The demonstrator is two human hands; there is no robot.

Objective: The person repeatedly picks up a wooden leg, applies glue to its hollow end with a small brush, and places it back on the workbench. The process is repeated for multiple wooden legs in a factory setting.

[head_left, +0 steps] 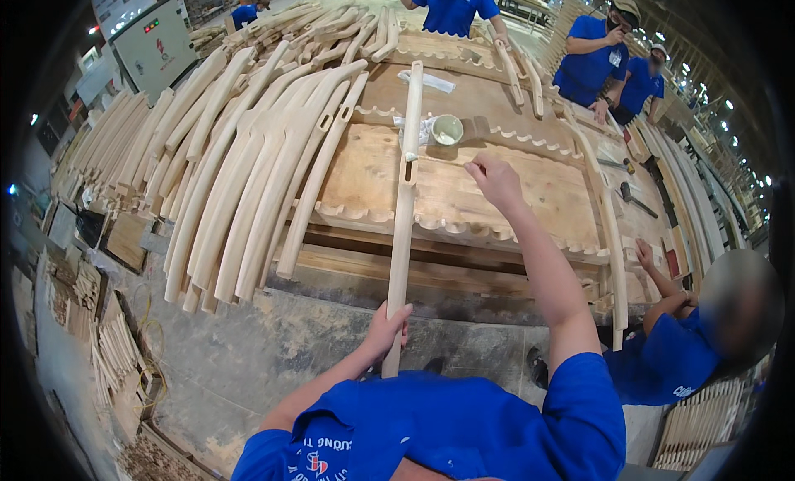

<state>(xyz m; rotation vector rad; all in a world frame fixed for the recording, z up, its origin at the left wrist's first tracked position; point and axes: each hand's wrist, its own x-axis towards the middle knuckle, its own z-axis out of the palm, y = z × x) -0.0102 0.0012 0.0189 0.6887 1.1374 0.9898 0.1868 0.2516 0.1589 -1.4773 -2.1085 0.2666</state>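
Note:
My left hand (386,330) is wrapped around the near end of a long pale wooden leg (399,249), which reaches away over the table edge. A dark oblong slot shows near its far part. Beyond the slot, in line with it, is another rounded wooden piece (413,108) with a whitish near end; whether the two are joined I cannot tell. My right hand (495,183) is held over the table, right of the slot, with its fingers closed; anything in them is hidden. Close by stands a pale cup (447,130) with whitish stuff inside, beside a crumpled white sheet (426,131).
Many curved wooden legs (257,166) are stacked at left. Scalloped wooden rails (464,226) run across the table (364,170). A mallet (638,201) lies at right. A co-worker (671,340) is close on my right; other people in blue stand at the far side.

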